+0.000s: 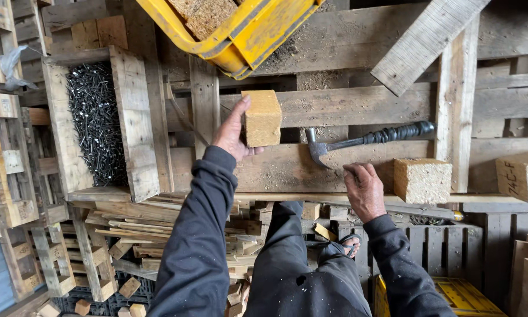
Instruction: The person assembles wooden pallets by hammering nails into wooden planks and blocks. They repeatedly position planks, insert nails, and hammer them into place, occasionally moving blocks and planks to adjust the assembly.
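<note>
Overhead, head view: left hand (232,132), fingers closed around a pressed-wood block (262,118), lifted above the pallet boards (287,167). Right hand (364,191) flat, empty, steadying; hammer (366,141) just beyond; second block (422,180) beside; nail box (97,123) left.

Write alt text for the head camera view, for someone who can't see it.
A person's left hand holds up a tan pressed-wood block over a weathered wooden pallet, while the right hand rests on the pallet beside a dark-handled claw hammer. A wooden box of dark nails sits to the left, a yellow crate above.
</note>
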